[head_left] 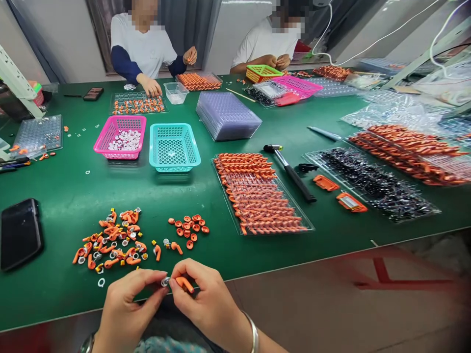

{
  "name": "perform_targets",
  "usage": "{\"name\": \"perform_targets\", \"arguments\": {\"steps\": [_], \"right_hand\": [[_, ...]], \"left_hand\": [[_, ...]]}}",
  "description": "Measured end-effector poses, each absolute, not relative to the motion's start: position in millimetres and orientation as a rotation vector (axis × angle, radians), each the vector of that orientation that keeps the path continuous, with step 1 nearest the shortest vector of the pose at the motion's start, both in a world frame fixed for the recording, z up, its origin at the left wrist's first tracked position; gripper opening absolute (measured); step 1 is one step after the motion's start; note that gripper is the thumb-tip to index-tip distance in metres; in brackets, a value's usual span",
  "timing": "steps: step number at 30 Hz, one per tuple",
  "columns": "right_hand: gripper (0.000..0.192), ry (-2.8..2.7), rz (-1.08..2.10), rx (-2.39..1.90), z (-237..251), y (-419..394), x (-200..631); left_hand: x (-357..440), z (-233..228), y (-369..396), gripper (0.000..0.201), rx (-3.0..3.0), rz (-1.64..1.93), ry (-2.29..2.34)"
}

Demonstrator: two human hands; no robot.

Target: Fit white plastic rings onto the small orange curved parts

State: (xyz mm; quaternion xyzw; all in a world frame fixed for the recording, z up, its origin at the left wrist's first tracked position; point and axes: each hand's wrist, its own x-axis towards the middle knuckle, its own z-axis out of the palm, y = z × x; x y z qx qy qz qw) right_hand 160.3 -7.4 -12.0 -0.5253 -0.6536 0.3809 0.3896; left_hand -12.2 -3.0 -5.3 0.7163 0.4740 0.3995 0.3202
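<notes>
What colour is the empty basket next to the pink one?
The empty basket is turquoise, a blue-green. It shows in the head view, right of the pink basket.

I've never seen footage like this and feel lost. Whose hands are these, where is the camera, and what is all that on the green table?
The camera sits on a person's head, looking down. The left hand pinches a small silvery ring; the right hand holds an orange hooked piece against it. On the green table lie a pile of orange pieces, a filled clear tray, a pink basket, a teal basket, a hammer and a phone. Two other people work across the table.
</notes>
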Motion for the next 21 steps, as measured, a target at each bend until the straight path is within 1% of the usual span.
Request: {"name": "perform_targets", "arguments": {"steps": [8, 16, 21], "right_hand": [[0.013, -1.687, 1.003, -1.329, -9.7, -6.6, 159.3], [0.011, -1.691, 1.05, -1.321, -11.7, -8.1, 159.8], [0.011, -1.704, 1.055, -1.306, -12.0, -8.5, 160.6]], "left_hand": [[-14.5, -15.5, -7.6, 0.02, 1.869, 1.027, 1.243], [-12.9, -4.4, -2.7, 0.022, 1.925, 1.054, 1.207], [-13.5, -10.7, -5.6, 0.022, 1.886, 1.053, 1.211]]}}
